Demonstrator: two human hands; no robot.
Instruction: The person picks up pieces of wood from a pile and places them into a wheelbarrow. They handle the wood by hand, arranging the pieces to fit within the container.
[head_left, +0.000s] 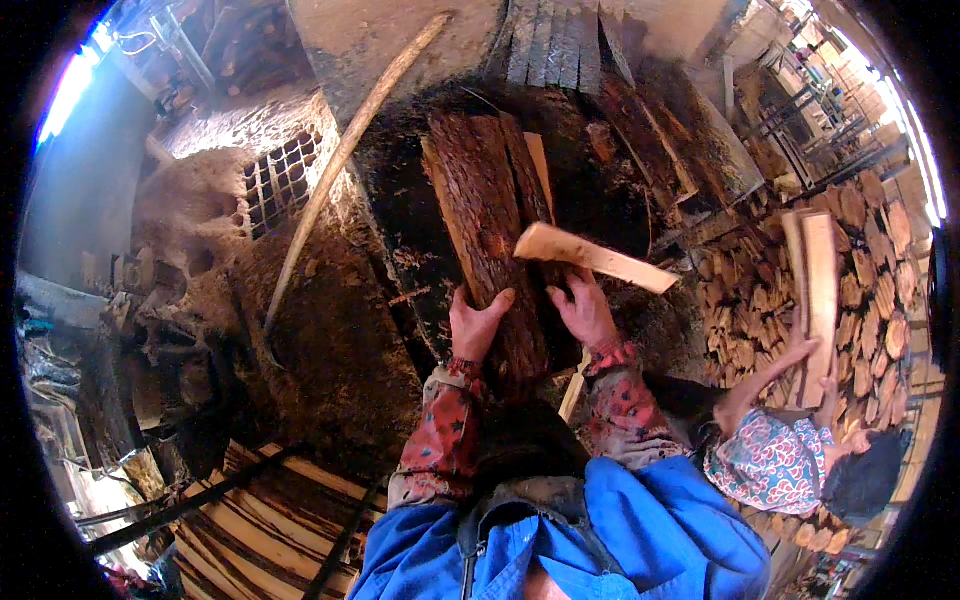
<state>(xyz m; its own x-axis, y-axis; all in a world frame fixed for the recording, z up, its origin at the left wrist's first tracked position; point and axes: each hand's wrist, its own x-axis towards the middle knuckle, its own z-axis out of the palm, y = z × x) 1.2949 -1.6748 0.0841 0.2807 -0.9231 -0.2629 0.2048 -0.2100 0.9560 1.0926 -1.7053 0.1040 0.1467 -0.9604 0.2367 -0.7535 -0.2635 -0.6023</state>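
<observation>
In front of me a long slab of wood with rough brown bark (482, 205) points away from my body. My left hand (476, 325) grips its left edge, the thumb lying on top of the bark. On the other side my right hand (585, 308) is curled against the right edge of the bark-covered wood; some of its fingertips are hidden. A pale split piece of wood (600, 258) lies slantwise just beyond my right hand, its left end over the bark. Both forearms wear patterned red sleeves with greyish cuffs.
At the right, another person (765, 455) holds long pale boards (818, 290) beside a stack of split wood (870, 270). A long curved pole (345, 150) leans at the left, near a metal grate (280, 183). Cut slabs (255, 535) lie behind dark bars at lower left.
</observation>
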